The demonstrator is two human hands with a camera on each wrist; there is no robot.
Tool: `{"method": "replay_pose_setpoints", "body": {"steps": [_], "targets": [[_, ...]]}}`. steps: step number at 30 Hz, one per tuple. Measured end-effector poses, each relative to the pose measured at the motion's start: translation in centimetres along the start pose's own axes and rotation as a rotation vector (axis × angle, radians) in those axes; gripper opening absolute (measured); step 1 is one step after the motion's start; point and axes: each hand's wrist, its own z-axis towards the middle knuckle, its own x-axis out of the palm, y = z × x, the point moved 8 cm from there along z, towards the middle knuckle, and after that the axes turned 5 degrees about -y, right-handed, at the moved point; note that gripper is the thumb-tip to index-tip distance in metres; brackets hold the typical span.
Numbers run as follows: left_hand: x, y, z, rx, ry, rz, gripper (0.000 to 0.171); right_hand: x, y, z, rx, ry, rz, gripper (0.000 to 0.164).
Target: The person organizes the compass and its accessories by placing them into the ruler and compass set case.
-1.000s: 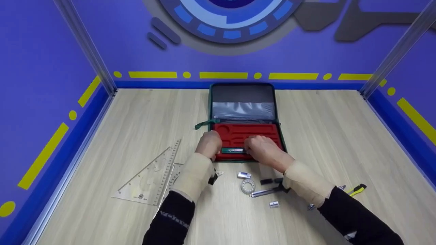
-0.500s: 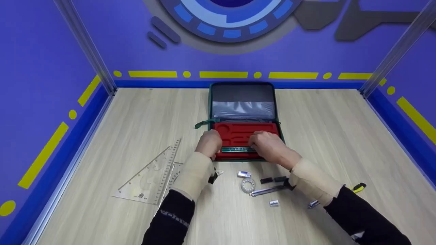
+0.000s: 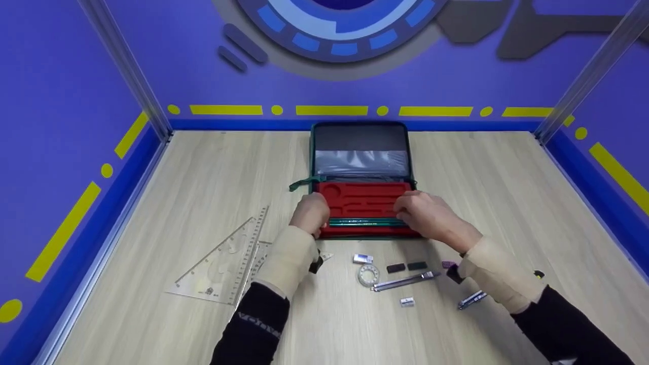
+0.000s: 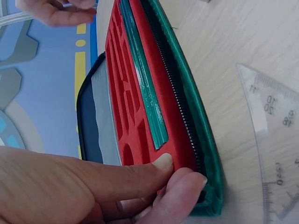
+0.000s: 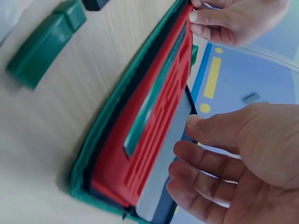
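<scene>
A zippered green case (image 3: 359, 136) lies unfolded, with a red moulded tray (image 3: 375, 188) in its near half. Green pencils (image 3: 362, 222) lie side by side in the tray's long front slot, also plain as green pencils (image 4: 145, 84) in the left wrist view. My left hand (image 3: 310, 210) pinches the tray's left end, thumb on top. Over the tray's right end is my right hand (image 3: 428, 215). In the right wrist view that right hand (image 5: 252, 158) holds nothing, its fingers loosely bent and apart from the pencils.
Clear set squares (image 3: 213, 274) lie left of the case. In front are a white eraser (image 3: 362, 258), a tape roll (image 3: 368, 275), a silver compass (image 3: 405, 281), a sharpener (image 3: 407, 302), dark blocks (image 3: 396, 268) and a blue-and-silver stick (image 3: 471, 300). Walls enclose the table.
My right hand has slid right along the pencils and come off them, baring their full length in the slot. My left hand stays at the tray's left end.
</scene>
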Motion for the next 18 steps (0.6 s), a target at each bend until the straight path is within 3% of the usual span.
{"method": "replay_pose_setpoints", "body": {"steps": [4, 11, 18], "targets": [[0.0, 0.1, 0.1, -0.011, 0.004, -0.009, 0.018, -1.0, -0.5, -1.1, 0.017, -0.013, -0.003, 0.012], [-0.1, -0.3, 0.3, 0.03, -0.011, 0.096, 0.017, -2.0, -1.0, -3.0, 0.033, -0.012, -0.002, 0.013], [0.0, -0.2, 0.2, 0.02, -0.012, 0.074, 0.017, -2.6, -0.9, -5.0, 0.013, -0.016, -0.004, 0.018]]}}
